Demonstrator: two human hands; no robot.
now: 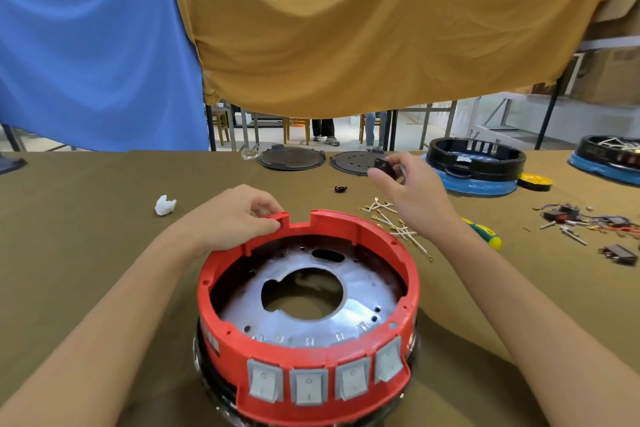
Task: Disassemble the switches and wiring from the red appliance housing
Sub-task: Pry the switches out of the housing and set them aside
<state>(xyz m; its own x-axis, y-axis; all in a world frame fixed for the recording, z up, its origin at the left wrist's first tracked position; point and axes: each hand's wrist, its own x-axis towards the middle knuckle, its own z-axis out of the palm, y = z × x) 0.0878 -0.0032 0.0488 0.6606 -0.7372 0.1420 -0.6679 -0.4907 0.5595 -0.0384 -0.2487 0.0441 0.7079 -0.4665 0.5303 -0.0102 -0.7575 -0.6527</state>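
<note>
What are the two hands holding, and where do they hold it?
The left hand pinches the far rim of the red housing. The right hand pinches a small black part by its edges.

left hand (230, 218) | right hand (412, 191) | forearms bare, no sleeves, gloves or jewellery

A blue cloth (93, 45) and a mustard-yellow cloth (363, 28) hang side by side, screening most of the room. Below their hems a pale floor (346, 140) shows, bright with light, along with wooden chairs (298, 128), dark metal table legs (211, 128) and the legs and shoes of a person (325, 132) standing there (only the lower part shows). The worktable is covered in an olive-brown cloth (86, 218). At far right stand shelves (613, 45) holding cardboard boxes.
</note>
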